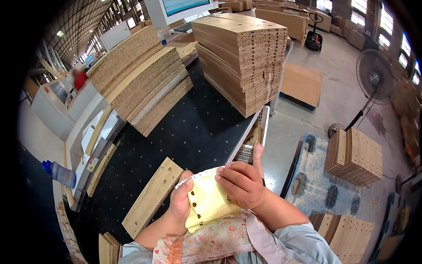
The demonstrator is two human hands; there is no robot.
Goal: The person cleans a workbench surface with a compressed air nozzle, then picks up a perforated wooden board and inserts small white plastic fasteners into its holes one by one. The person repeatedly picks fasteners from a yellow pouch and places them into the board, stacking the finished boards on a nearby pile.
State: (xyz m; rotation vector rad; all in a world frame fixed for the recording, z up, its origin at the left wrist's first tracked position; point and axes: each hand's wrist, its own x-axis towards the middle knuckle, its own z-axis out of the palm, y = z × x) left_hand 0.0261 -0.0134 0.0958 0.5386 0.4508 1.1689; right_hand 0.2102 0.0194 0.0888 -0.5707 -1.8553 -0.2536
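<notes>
A yellow pad of sheets or labels (209, 204) is held in front of my body; its exact kind is unclear. It has a white printed strip along its top edge and a row of dark round spots down its left side. My left hand (179, 200) grips its left edge, thumb on the front. At the upper right corner, my right hand (241, 185) is closed with its fingertips on the strip. Left of my hands, a drilled wooden board (151, 193) lies flat on the black work table (211, 127). A skin-coloured part (258, 155), its owner unclear, shows beyond my right hand.
Tall stacks of drilled panels (239, 57) and chipboard-edged boards (149, 83) stand on the table, near a monitor (184, 9). A blue bottle (59, 173) is at left. To the right are a blue pallet (307, 176), panel stacks (354, 156) and a standing fan (373, 77).
</notes>
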